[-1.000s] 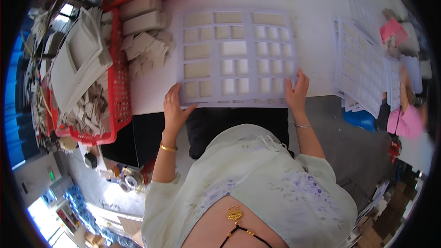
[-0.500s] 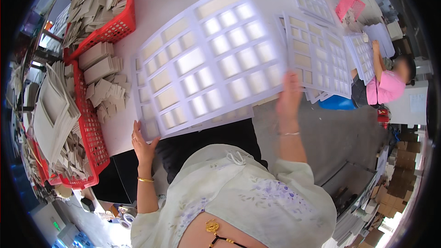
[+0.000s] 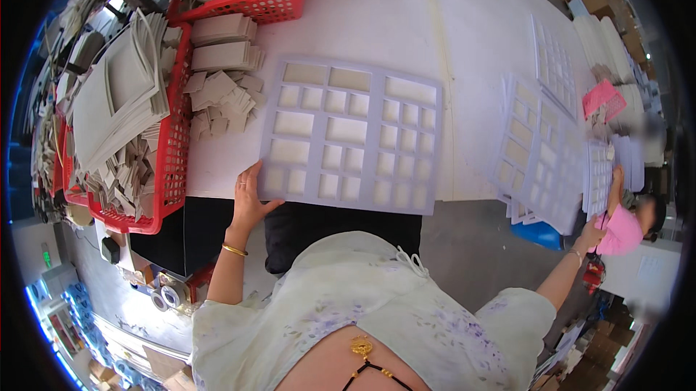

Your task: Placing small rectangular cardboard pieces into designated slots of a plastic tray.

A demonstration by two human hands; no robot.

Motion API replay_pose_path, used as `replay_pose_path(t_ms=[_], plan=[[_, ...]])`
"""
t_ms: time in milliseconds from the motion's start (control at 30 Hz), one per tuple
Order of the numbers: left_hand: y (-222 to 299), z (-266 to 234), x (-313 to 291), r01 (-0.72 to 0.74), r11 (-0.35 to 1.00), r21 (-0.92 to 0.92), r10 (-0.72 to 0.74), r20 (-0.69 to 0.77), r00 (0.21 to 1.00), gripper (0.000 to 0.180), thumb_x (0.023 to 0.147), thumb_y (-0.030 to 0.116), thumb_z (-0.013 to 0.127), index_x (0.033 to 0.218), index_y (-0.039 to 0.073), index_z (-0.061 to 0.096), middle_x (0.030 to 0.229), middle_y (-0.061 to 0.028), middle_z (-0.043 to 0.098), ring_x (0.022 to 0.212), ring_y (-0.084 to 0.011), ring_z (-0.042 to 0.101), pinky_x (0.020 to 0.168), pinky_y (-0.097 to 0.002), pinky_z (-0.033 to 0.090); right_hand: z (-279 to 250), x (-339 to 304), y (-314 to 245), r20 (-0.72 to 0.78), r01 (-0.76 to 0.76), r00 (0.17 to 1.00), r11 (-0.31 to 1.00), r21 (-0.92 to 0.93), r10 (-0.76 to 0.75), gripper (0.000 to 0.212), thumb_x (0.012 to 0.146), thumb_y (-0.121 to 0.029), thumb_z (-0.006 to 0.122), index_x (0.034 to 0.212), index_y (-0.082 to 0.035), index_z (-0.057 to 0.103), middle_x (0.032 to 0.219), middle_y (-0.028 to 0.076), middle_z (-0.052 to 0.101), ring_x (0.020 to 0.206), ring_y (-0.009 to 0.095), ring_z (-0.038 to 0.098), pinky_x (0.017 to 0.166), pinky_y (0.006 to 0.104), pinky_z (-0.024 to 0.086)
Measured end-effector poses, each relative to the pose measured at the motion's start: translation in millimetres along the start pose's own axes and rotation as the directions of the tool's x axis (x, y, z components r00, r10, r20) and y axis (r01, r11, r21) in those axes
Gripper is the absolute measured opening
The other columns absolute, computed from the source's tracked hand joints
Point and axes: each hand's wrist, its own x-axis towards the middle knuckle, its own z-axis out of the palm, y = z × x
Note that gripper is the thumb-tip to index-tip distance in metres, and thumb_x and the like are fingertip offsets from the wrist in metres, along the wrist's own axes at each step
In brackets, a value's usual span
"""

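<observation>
A white panel (image 3: 375, 137) with rows of rectangular cut-outs lies flat on the table in front of me. My left hand (image 3: 251, 201) rests at its near left corner, thumb and fingers spread apart. Far to the right, my right hand (image 3: 592, 234) is stretched out beside the near corner of a fanned stack of similar white panels (image 3: 533, 141). Its fingers are small and hard to make out, and whether they touch a panel does not show.
On the left stand a red plastic basket (image 3: 174, 148) and another red basket (image 3: 279, 7), both full of grey card pieces. Piles of card pieces (image 3: 226, 97) lie beside them. At the far right, a person in pink (image 3: 616, 231) works near a pink basket (image 3: 604, 101).
The tilted panel now lies flat on the table. My right hand has left its right edge and reached far right to the stack. My left hand stays at the panel's near left corner.
</observation>
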Motion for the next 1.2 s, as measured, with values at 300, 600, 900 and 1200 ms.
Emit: replay_pose_path(t_ms=[300,600,900,1200], plan=[[-9.1,6.6,18.7,-0.216,0.976,0.031,0.218,-0.055,0.974,0.091,0.053,0.044,0.085,0.127,0.005,0.049,0.115,-0.0134,0.054,0.106,-0.0338,0.052,0.092,-0.0434,0.043,-58.1,-197.4,-310.0,-0.151,0.626,0.433,0.177,0.759,-0.889,0.033,0.087,-0.017,0.063,0.117,-0.003,0.060,0.118,0.013,0.061,0.115,0.028,0.053,0.102,0.0368,0.038],[-20.0,13.5,15.3,-0.249,0.968,0.020,0.250,-0.107,0.962,0.081,0.066,0.060,0.072,0.122,0.004,0.052,0.111,-0.0126,0.057,0.102,-0.0321,0.055,0.089,-0.0430,0.043,-238.0,-501.6,-604.4,-0.273,0.279,0.000,-0.262,0.924,-0.962,0.033,0.084,-0.042,0.067,0.088,-0.010,0.072,0.081,0.008,0.071,0.075,0.023,0.068,0.068,0.0330,0.051],[-13.2,13.4,18.0,-0.169,0.985,-0.041,0.165,-0.092,0.982,0.062,0.072,0.049,0.072,0.115,0.008,0.057,0.113,-0.0085,0.058,0.101,-0.0289,0.056,0.089,-0.0412,0.044,-271.6,-656.0,-678.8,-0.090,0.471,0.140,-0.013,0.882,-0.986,0.051,0.076,-0.058,0.067,0.088,-0.009,0.072,0.083,0.011,0.071,0.083,0.027,0.069,0.074,0.0389,0.050],[-11.7,9.0,15.1,-0.203,0.979,0.024,0.205,-0.099,0.974,0.056,0.073,0.044,0.071,0.114,0.008,0.057,0.113,-0.0066,0.057,0.099,-0.0256,0.055,0.086,-0.0381,0.043,-246.7,-619.0,-679.5,-0.137,0.078,0.098,-0.130,0.988,-0.986,0.027,0.078,-0.033,0.072,0.082,-0.007,0.069,0.079,0.011,0.069,0.071,0.026,0.067,0.066,0.0369,0.051]])
